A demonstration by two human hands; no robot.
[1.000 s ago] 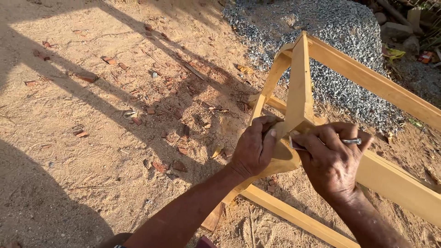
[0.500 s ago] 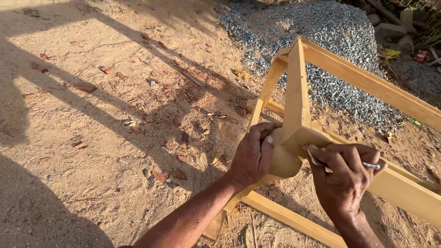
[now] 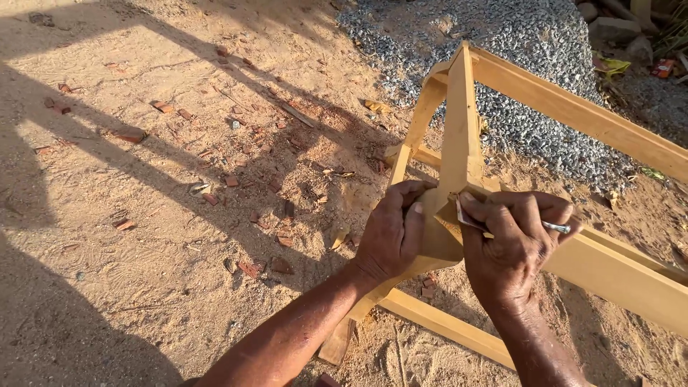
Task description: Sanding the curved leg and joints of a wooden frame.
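Note:
A pale wooden frame (image 3: 459, 136) of square rails stands on sandy ground, one corner close below me. My left hand (image 3: 394, 233) grips that corner and presses a curved wooden block (image 3: 437, 240) against the joint. My right hand (image 3: 509, 247) is closed around a thin metal tool (image 3: 555, 227), whose flat tip touches the corner of the frame next to the block. Both forearms reach in from the bottom edge.
A heap of grey gravel (image 3: 502, 43) lies behind the frame. Broken brick chips (image 3: 244, 179) and wood scraps are scattered over the sand (image 3: 129, 251) to the left. Long shadows cross the ground. Stones and litter sit at the top right.
My right hand moved up and left from the rail's underside to the corner joint, bringing the tool's tip along. My left hand kept its grip on the corner.

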